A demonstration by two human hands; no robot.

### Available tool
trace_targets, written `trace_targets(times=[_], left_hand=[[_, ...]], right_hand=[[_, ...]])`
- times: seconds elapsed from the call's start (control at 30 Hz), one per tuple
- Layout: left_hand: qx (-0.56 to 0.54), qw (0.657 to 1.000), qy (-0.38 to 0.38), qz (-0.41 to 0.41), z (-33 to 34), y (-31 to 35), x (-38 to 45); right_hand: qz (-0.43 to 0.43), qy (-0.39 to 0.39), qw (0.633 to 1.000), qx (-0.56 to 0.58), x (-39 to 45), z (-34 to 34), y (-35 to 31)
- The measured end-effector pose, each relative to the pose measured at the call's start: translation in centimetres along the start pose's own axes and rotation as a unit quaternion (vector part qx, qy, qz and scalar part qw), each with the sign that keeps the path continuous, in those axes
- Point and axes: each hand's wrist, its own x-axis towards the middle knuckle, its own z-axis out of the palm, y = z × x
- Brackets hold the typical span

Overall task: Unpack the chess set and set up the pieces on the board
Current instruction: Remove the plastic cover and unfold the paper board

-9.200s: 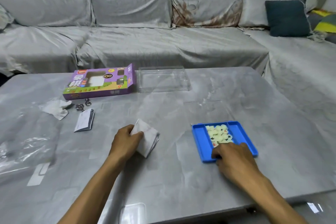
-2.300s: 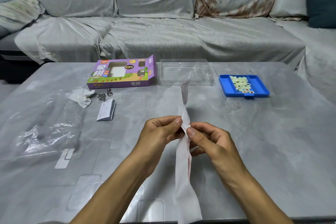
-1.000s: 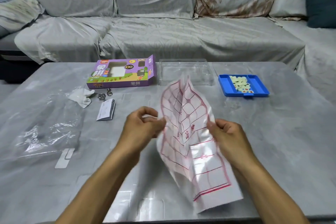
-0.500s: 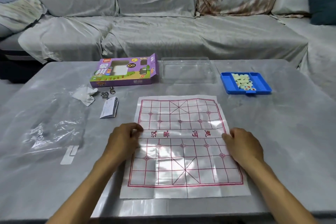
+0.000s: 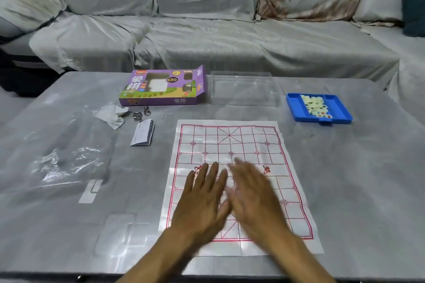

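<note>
On the desk, paper board lies flat at centre. Left hand and right hand rest side by side on its near half, fingers spread flat, gripping nothing. Blue tray of pieces sits at 2 o'clock, well apart.

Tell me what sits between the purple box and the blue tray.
In the head view, a clear plastic lid lies on the table between the purple box and the blue tray, apart from the tray.
</note>
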Motion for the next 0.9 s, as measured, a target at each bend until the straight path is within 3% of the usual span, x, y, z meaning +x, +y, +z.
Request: trace_targets(times=[0.07,0.2,0.3,0.7,0.8,0.9], left_hand=[[0.017,1.0,-0.005,0.005,0.3,-0.5,0.0],[0.016,1.0,-0.002,-0.007,0.2,-0.9,0.0],[0.005,1.0,-0.017,-0.017,0.1,-0.8,0.1],[0.085,0.993,-0.03,-0.07,-2.0,-2.5,-0.5],[0.027,0.999,0.037,-0.014,-1.7,-0.1,2.7],[-0.029,0.999,-0.019,-0.008,-0.6,0.4,7.8]], right_hand=[[0.005,-0.12,0.993,-0.005,-0.6,1.5,0.1],[0.088,-0.089,0.988,-0.093,-0.2,2.1,4.8],[0.131,-0.098,0.982,-0.094,-0.1,2.1,6.1],[0.125,-0.066,0.986,-0.09,-0.2,2.5,5.8],[0.123,-0.05,0.987,-0.091,-0.1,2.9,5.8],[0.134,-0.063,0.983,-0.108,0.2,3.3,5.7]])
